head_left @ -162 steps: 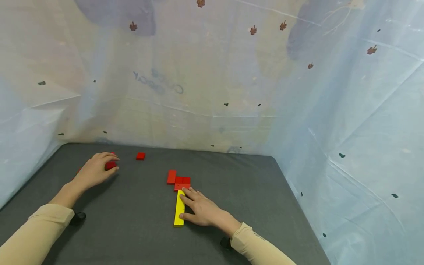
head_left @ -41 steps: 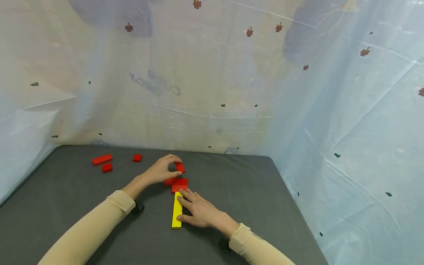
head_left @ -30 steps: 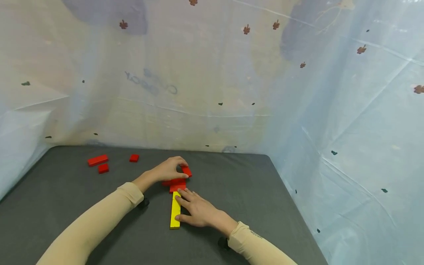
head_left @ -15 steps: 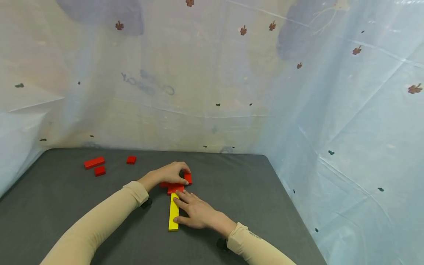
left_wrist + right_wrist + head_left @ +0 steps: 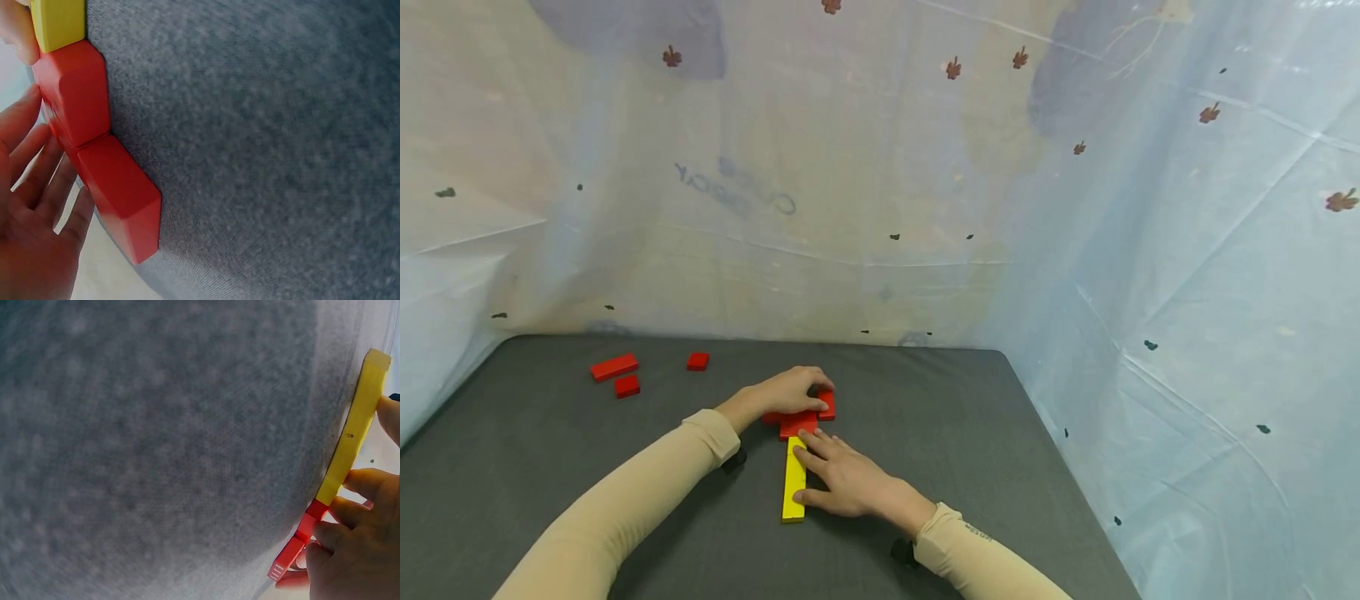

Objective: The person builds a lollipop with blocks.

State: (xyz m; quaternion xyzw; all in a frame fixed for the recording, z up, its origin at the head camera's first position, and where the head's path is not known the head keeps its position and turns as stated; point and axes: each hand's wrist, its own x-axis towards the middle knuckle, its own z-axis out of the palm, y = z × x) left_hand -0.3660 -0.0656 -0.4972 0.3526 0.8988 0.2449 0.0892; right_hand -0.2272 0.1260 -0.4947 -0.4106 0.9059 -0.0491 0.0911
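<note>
My left hand (image 5: 790, 390) reaches over the red blocks (image 5: 797, 425) in the middle of the table. Its thumb and fingers pinch a red rectangular block (image 5: 827, 406) at the right side of that group. The hand hides part of the red blocks behind it. A long yellow block (image 5: 793, 483) lies lengthwise below them, its far end touching the nearest red block. My right hand (image 5: 850, 482) rests with spread fingers along the yellow block's right side, fingertips reaching the red block. In the left wrist view, two red blocks (image 5: 119, 181) stand end to end beyond the yellow one.
At the back left of the dark grey table (image 5: 925, 450) lie a long red block (image 5: 614, 367), a small red block (image 5: 627, 386) and another small red block (image 5: 697, 362). A patterned plastic curtain (image 5: 820, 283) hangs behind the table and along its right side.
My left hand has brought a red block from the far left across to the right side of the red group and lowered it there. The right hand stays on the yellow block.
</note>
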